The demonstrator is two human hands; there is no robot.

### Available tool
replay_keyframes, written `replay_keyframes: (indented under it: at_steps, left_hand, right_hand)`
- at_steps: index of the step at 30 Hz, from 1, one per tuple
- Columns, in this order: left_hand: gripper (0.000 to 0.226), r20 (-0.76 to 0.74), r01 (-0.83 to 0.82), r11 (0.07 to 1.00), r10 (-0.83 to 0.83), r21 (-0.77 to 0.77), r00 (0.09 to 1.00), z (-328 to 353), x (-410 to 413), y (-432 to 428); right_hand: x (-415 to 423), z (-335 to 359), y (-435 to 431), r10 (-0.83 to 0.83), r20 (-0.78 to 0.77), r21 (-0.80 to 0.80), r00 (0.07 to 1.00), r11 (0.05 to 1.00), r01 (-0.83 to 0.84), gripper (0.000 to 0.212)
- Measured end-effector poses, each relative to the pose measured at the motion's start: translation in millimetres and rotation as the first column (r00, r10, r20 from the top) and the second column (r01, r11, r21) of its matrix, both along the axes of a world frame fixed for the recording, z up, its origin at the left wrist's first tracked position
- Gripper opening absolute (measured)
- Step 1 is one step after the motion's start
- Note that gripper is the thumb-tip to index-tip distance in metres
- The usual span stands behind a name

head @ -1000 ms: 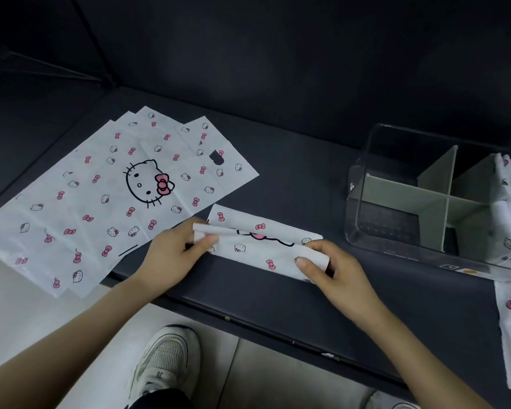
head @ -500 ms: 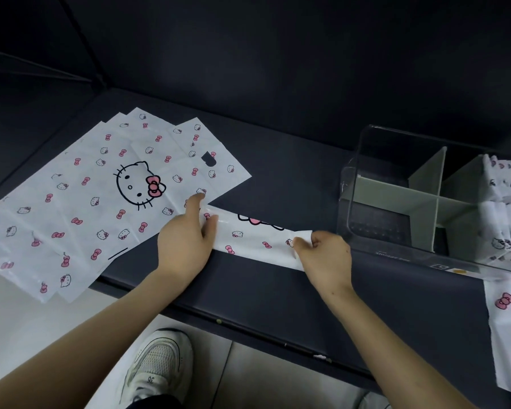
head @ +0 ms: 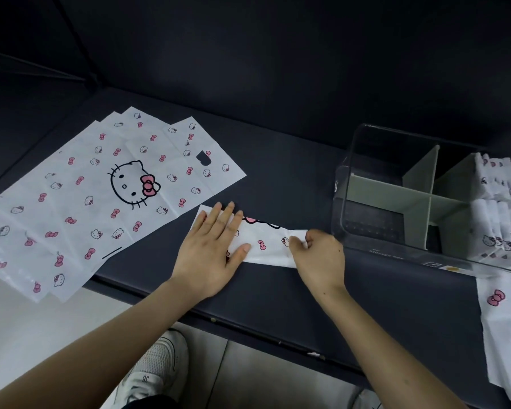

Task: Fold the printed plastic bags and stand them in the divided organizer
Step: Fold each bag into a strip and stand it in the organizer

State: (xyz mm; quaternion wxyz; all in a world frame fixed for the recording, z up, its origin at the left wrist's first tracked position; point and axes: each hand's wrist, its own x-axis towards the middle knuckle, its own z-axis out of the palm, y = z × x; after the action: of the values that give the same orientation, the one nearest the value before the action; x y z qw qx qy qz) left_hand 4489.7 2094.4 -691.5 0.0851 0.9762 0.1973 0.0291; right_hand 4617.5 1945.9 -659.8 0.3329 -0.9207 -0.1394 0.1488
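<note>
Bag strip (head: 273, 250), left grip (head: 210, 255) now flat upon it, right grip (head: 319, 258) still pinching its end

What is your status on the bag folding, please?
Left hand flat, pressing down the folded bag. Right hand pinching its right end. Bag a long strip on the table, not yet in the organizer. Nothing between them.

Dark matte wall (head: 278, 54) behind a dark tabletop (head: 278, 296), pale, perhaps tiled floor (head: 27, 335) below.
</note>
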Motion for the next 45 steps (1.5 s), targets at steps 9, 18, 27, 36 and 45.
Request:
replay_keyframes:
  at_steps: [9, 18, 27, 36, 45]
  left_hand:
    - [0.084, -0.038, -0.007, 1.0, 0.007, -0.003, 0.999, 3.5, 1.3, -3.4]
    - [0.088, -0.019, 0.008, 1.0, -0.008, 0.001, 1.0, 2.7, 1.4, -0.4]
    - [0.083, -0.04, 0.235, 0.972, -0.235, 0.014, 0.971, 2.7, -0.7, 19.7]
    - [0.063, 0.119, 0.399, 0.915, -0.403, 0.058, 0.908, 9.2, 4.5, 24.1]
    - [0.069, 0.243, 0.389, 0.881, -0.329, -0.269, 0.912, -4.3, -15.7, -24.9]
  right_hand:
    - [-20.1, -0.9, 6.2, 0.519, 0.504, -0.434, 0.69, 0.843, -0.317, 0.046]
    - [-14.0, -23.1, -30.3, 0.615, 0.271, -0.514, 0.741, 0.743, -0.429, 0.064]
    - [-18.8, 0.7, -36.8, 0.332, 0.337, -0.151, 0.881, 0.943, -0.298, 0.042]
    - [-14.5, 19.3, -24.1, 0.288, -0.08, -0.267, 0.954, 0.916, -0.299, 0.016]
    - [-15.9, 31.4, -32.2, 0.177, -0.392, 0.161, 0.903, 0.979, -0.123, 0.008]
